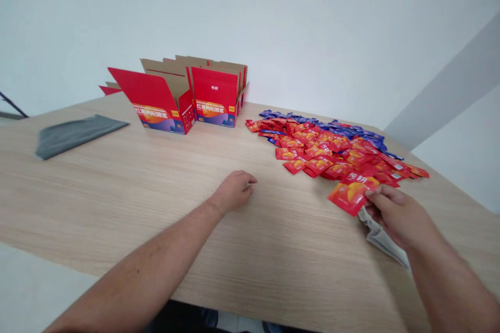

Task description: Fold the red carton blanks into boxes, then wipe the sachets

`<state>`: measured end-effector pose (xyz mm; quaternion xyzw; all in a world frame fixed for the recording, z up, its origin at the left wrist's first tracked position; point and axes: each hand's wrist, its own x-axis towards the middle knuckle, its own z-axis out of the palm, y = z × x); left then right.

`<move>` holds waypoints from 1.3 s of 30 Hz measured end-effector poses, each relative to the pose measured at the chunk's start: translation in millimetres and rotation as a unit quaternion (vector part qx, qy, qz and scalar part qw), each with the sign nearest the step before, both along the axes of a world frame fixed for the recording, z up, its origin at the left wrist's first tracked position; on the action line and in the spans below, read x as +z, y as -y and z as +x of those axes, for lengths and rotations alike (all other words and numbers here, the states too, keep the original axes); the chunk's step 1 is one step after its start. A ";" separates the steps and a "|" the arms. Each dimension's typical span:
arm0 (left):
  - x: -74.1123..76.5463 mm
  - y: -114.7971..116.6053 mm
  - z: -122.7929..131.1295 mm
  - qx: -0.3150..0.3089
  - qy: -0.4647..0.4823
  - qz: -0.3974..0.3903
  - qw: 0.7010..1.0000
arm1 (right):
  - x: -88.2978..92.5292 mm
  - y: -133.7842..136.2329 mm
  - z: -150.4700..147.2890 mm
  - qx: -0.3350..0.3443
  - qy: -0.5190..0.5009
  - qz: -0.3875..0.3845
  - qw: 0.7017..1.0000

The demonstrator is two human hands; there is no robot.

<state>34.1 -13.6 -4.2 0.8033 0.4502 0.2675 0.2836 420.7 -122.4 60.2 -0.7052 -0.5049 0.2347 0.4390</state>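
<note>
Red sachet [347, 197] is pinched between thumb and fingers of the right hand [399, 217]; the left hand [234, 191] lies curled, holding nothing. A slack pinch could drop it onto the sachet heap [324, 150].

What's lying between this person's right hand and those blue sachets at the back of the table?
In the head view, a heap of red sachets lies between the right hand and the blue sachets.

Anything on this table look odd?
Yes: red and blue foil sachets lie in a loose, spilled-looking heap beside open red cardboard cartons, and a crumpled pale grey sheet pokes from under the right hand.
</note>
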 end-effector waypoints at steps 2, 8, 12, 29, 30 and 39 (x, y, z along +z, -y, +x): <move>-1.2 12.5 9.7 -0.014 0.048 -0.043 0.998 | 3.1 13.3 -43.7 0.072 -0.115 -0.068 0.988; 2.0 49.7 21.6 -0.197 0.427 -0.453 0.757 | -9.8 6.0 -154.5 0.229 -0.165 -0.141 0.949; 7.8 54.3 18.8 -0.152 0.493 -0.486 0.705 | -21.1 -13.1 -180.9 0.241 -0.051 -0.107 0.963; 33.2 50.6 16.0 0.027 0.484 -0.513 0.708 | -30.6 25.2 44.4 -0.066 0.471 -0.061 0.877; 34.1 51.0 16.6 0.027 0.487 -0.517 0.703 | -41.3 27.0 59.8 -0.082 0.477 -0.107 0.868; 30.8 49.2 18.4 0.057 0.496 -0.517 0.695 | -97.7 69.5 40.9 0.060 0.451 -0.058 0.889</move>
